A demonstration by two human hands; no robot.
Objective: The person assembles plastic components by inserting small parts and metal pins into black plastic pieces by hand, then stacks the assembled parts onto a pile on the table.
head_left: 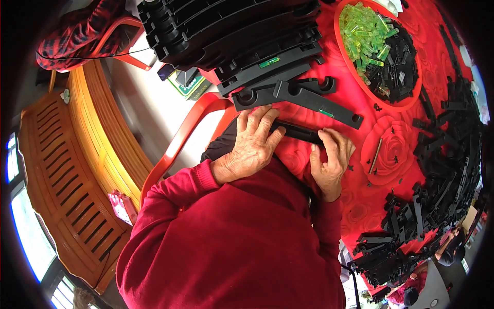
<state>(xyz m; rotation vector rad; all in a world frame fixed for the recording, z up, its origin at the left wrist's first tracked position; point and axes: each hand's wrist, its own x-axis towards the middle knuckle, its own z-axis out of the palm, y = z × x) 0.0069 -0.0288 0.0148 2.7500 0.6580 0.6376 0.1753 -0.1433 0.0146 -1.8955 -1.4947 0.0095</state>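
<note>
A black plastic spirit level body (pixel 296 132) lies between my hands at the table's near edge. My left hand (pixel 254 140) has its fingers bent over the left end and partly hides it. At the other end, my right hand (pixel 332 158) grips with thumb and fingers. Just beyond them, a black spirit level (pixel 337 114) with a green vial and round notches rests slanted across other loose ones. Farther back rises a tall stack of black spirit levels (pixel 231 36), one showing a green vial (pixel 269 62).
A red basin (pixel 418 87) at the far right holds yellow-green vials (pixel 363 36) and small black parts (pixel 393 72). Black pieces (pixel 437 170) heap along the right side of the red rose-patterned cloth (pixel 383 136). A red chair (pixel 177 141) and wooden bench (pixel 67 170) stand left.
</note>
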